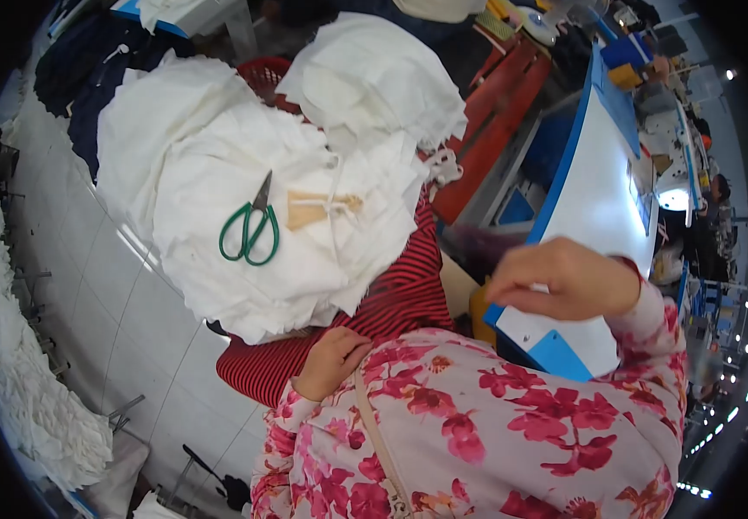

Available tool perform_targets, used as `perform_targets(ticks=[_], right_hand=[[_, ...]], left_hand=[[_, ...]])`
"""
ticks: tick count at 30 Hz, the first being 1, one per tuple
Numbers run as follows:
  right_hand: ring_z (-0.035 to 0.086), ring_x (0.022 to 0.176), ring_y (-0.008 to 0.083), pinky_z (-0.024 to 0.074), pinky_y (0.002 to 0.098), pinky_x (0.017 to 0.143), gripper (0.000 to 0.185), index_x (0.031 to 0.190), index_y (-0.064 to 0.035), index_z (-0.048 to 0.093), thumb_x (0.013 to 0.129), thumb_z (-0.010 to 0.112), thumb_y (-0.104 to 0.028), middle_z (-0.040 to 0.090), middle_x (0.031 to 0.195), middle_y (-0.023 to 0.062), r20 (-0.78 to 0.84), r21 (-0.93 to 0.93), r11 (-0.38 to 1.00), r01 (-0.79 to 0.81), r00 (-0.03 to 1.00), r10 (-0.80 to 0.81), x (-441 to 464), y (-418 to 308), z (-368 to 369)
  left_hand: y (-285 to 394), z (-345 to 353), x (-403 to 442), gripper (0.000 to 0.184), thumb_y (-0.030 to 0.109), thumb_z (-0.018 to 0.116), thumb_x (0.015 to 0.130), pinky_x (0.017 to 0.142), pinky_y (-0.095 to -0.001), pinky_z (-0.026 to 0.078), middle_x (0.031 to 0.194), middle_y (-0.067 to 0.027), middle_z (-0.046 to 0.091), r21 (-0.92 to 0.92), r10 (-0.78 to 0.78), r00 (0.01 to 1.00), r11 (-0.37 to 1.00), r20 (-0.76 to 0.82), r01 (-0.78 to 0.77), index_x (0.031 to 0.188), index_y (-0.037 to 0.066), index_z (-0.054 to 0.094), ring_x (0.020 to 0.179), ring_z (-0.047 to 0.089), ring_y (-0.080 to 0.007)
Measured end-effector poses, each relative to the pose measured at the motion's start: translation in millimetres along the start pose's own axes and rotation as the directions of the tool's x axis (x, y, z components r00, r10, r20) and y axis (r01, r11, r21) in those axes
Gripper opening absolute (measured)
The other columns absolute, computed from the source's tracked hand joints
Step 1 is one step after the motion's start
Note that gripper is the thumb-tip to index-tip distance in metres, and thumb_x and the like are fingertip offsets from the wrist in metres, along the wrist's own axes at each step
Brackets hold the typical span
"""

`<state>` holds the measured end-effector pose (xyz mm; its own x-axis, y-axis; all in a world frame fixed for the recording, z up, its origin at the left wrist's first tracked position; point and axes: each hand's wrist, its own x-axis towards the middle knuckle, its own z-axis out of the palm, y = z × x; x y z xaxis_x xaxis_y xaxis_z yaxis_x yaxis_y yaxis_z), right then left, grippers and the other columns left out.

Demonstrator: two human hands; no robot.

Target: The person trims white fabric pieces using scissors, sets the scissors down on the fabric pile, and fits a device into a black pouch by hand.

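My left hand (332,359) rests on my lap over red-and-black striped cloth, fingers lying down with nothing visible in them. Raised near the blue-edged white table, my right hand (560,278) has its fingers bent together. Whatever it may hold is hidden. In front of me is a pile of white cloth pieces (218,156). Green-handled scissors (255,225) lie on this pile, blades slightly apart. Beside them sits a tan piece (306,208) with a white strip (333,203) across it; its kind is unclear. More white cloth (374,82) is bunched behind.
The white table (594,190) with a blue edge stands at right. A red wooden bench (499,125) and a red basket (266,76) are behind the cloth. Dark fabric (76,86) lies at upper left. White cloth heaps (28,381) line the far left above the tiled floor (132,303).
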<state>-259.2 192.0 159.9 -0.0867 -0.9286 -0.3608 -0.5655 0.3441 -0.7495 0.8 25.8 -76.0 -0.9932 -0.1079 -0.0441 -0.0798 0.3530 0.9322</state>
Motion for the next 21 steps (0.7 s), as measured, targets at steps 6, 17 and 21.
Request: perform_targets(ticks=[6, 17, 21], right_hand=[[0.061, 0.076, 0.0322, 0.0491, 0.0359, 0.069, 0.014, 0.097, -0.0027, 0.062, 0.086, 0.058, -0.009, 0.062, 0.083, 0.0146, 0.105, 0.156, 0.940, -0.305, 0.951, 0.291, -65.1, 12.5, 80.4], [0.056, 0.095, 0.0122, 0.0443, 0.0262, 0.085, 0.013, 0.102, 0.0003, 0.055, 0.092, 0.052, -0.007, 0.060, 0.096, 0.0061, -0.134, 0.793, 0.492, -0.359, 0.686, 0.716, -92.3, 72.6, 220.5], [0.054, 0.100, 0.0140, 0.0430, 0.0260, 0.088, 0.015, 0.108, -0.0030, 0.052, 0.094, 0.051, -0.008, 0.058, 0.101, 0.0058, -0.219, 0.837, 0.476, -0.270, 0.633, 0.743, -100.5, 129.5, 289.8]], left_hand=[[4.1, -4.6, -12.9, 0.015, 0.010, 0.067, 0.080, 0.066, -0.0352, 0.049, 0.085, -0.0106, 0.062, 0.008, -0.051, 0.998, 0.999, 0.026, 0.051, 0.093, 0.004, 0.066, 0.077, 0.061, -0.0292], [-0.6, -31.9, -0.9, 0.023, 0.003, 0.065, 0.080, 0.068, -0.0328, 0.049, 0.090, -0.0128, 0.062, -0.017, 0.175, 0.976, 0.985, 0.128, -0.174, 0.103, 0.004, 0.062, 0.074, 0.061, -0.0273], [1.2, -28.5, 13.6, 0.027, 0.006, 0.066, 0.082, 0.065, -0.0283, 0.048, 0.088, -0.0106, 0.063, -0.159, -0.158, 0.951, 0.966, 0.265, 0.204, 0.108, 0.006, 0.060, 0.070, 0.060, -0.0191]])
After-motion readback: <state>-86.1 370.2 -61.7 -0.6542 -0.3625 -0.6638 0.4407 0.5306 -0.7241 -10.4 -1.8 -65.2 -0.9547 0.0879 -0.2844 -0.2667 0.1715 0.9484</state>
